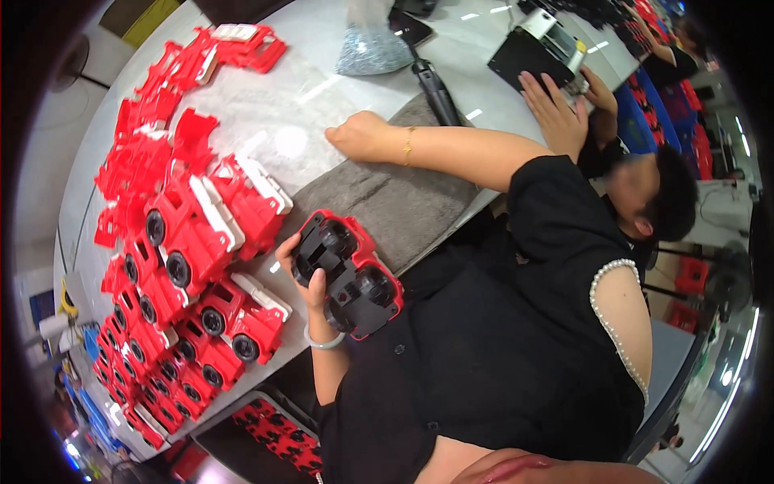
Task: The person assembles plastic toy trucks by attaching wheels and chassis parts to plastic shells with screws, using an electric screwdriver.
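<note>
Pale tabletop [322,81] carries stacked red plastic toy trucks [193,266] at left. A co-worker's hand [313,292] has its fingers closed around an upturned red-and-black toy truck [351,278]. I cannot tell the state of the wearer's own fingers.

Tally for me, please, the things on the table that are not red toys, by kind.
Grey mat: 1
Clear bag of small metal parts: 1
Black handheld tool: 1
Black box: 1
Pale device: 1
Dark flat object: 1
Total: 6 clearly seen

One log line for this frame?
own hands: out of view | co-worker hand holds toy truck, underside up | other hand: fist on mat | truck pile on table
</note>
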A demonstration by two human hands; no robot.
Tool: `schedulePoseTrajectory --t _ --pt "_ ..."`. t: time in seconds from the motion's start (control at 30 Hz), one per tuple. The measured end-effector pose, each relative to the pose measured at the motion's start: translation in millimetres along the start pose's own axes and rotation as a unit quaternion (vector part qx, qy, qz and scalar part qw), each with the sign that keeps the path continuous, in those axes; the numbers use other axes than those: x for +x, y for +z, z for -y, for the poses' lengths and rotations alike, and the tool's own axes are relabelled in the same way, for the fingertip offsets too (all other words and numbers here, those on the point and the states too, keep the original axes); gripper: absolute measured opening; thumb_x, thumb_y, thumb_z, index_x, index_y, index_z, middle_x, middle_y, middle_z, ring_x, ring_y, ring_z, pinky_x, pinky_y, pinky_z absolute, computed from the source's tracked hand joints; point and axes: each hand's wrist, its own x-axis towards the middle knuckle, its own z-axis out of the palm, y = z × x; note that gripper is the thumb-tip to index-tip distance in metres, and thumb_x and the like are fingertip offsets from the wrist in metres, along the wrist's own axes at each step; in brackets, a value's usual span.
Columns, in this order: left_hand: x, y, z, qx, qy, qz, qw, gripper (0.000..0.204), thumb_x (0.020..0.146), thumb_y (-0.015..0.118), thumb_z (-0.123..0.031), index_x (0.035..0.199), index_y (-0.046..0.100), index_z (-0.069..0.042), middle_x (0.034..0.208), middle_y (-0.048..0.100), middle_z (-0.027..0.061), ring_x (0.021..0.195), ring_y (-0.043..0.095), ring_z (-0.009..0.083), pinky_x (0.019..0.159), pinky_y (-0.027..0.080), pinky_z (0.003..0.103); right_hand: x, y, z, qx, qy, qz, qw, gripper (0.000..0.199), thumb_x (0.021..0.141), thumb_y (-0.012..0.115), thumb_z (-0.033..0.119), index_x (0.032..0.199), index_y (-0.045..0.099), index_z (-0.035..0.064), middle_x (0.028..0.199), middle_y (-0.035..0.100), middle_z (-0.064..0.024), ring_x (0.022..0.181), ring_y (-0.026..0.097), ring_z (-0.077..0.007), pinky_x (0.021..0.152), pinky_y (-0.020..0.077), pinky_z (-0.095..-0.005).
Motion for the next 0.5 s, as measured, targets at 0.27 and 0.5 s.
schedulePoseTrajectory --t 0.27,0.5 --pt "-1 25 -21 -0.048 -0.02 -0.014 0.999 0.062 0.068 0.064 -0.029 0.116 0.034 -0.005 0.108 0.048 0.0149 0.097 0.051 0.0231 0.087 0.041 0.033 6 -5 3 0.059 0.072 0.005 0.996 0.017 0.072 0.048 0.012 0.072 0.061 0.0018 0.072 0.063 -0.0139 0.069 0.063 -0.029 0.059 0.0502 -0.0378" --pt "-1 39 -29 -0.03 -0.022 -0.02 0.999 0.058 0.07 0.061 -0.031 0.115 0.034 -0.006 0.107 0.047 0.0133 0.098 0.051 0.0226 0.086 0.042 0.033 -36 -71 -39 0.447 0.196 -0.128 0.864 0.016 0.078 0.053 0.018 0.075 0.062 0.0059 0.071 0.061 -0.0082 0.064 0.056 -0.0167 0.061 0.0449 -0.03"
